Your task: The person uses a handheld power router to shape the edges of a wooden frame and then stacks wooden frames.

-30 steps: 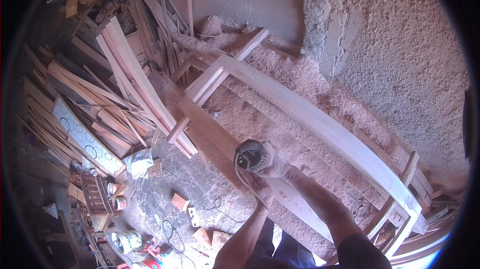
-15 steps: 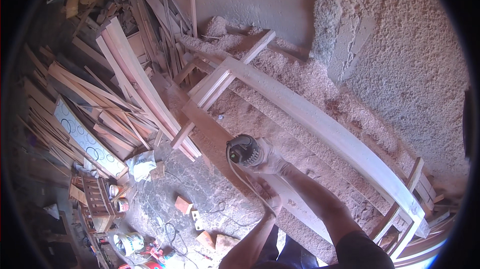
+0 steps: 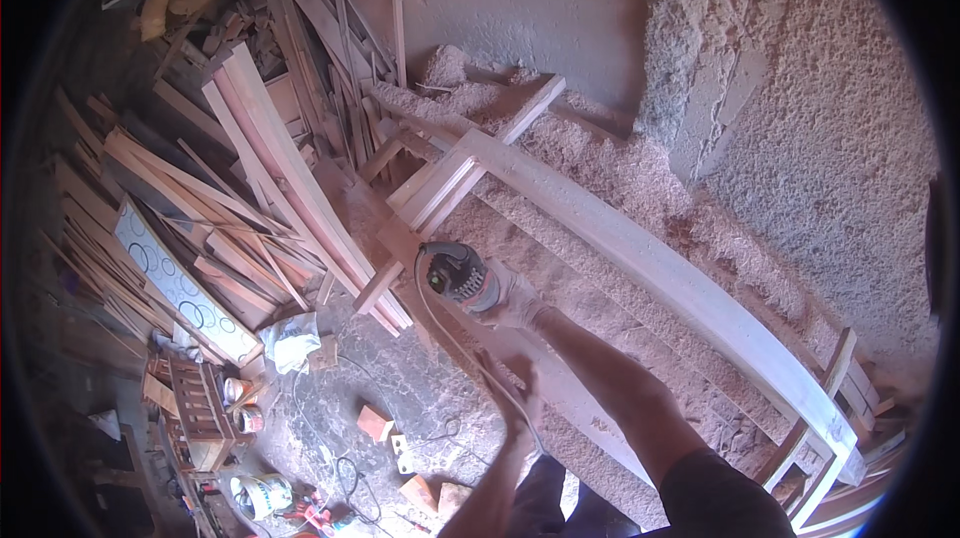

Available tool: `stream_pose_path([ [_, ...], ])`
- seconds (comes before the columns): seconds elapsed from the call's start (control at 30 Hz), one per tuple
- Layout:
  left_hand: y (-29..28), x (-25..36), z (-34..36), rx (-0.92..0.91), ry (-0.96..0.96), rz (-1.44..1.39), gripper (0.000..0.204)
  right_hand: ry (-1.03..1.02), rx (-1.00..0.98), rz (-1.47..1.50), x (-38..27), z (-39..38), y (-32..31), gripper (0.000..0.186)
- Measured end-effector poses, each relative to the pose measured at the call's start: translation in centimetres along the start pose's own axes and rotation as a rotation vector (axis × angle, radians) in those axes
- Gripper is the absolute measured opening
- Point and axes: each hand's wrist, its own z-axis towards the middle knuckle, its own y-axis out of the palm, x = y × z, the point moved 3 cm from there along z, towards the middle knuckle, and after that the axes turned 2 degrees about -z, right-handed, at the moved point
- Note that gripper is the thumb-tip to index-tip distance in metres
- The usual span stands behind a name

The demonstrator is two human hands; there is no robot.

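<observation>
My right hand [image 3: 512, 300] is closed around the body of a power tool [image 3: 458, 276], its fingers wrapped on the side nearest to me. The tool is over the near rail [image 3: 575, 396] of the wooden frame [image 3: 642, 256], toward the frame's left end. From above I cannot tell if its base touches the wood.

My left hand [image 3: 510, 398] is just beside this rail, with thumb and fingers spread apart. The tool's cord [image 3: 460, 346] crosses this hand and I do not see the fingers pinching it.

In my judgement, the cord is the first danger: it bends close around the tool, so a slack loop could slip under it, or a pull could turn the tool sideways. Because only one hand holds it, the tool could also tilt and mark the rail. If the left hand drifts toward the base, the fingers could be hurt.

Beyond the frame's far rail, wood shavings [image 3: 600, 163] lie thick against the wall; such loose dust could hide an edge or make a foot slide. Left of the frame, long boards [image 3: 285, 173] lean close to its corner, and a wide movement there could knock them. On the floor before the frame are wooden blocks [image 3: 375, 424], where I could stumble.
</observation>
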Motion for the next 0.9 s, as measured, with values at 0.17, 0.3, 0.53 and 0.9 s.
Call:
stream_pose_path([
  [0.17, -3.3, 3.8, 8.9, -0.098, 0.469, 0.489, 0.087, -0.058, 0.026, -0.069, 0.9, -4.5, -1.8, 0.09],
  [0.3, -0.9, 5.4, 4.7, -0.22, 0.112, -0.435, 0.069, -0.114, -0.002, 0.043, 1.1, -10.4, -3.0, 0.093],
  [0.53, 2.4, 7.9, -8.6, -0.178, 0.435, 0.002, 0.07, -0.325, 0.005, -0.005, 3.3, -24.9, -6.5, 0.103],
  [0.9, 2.3, 4.7, -5.5, -0.258, 0.341, 0.195, 0.082, -0.245, -0.039, 0.135, 4.1, -20.4, -5.1, 0.095],
])
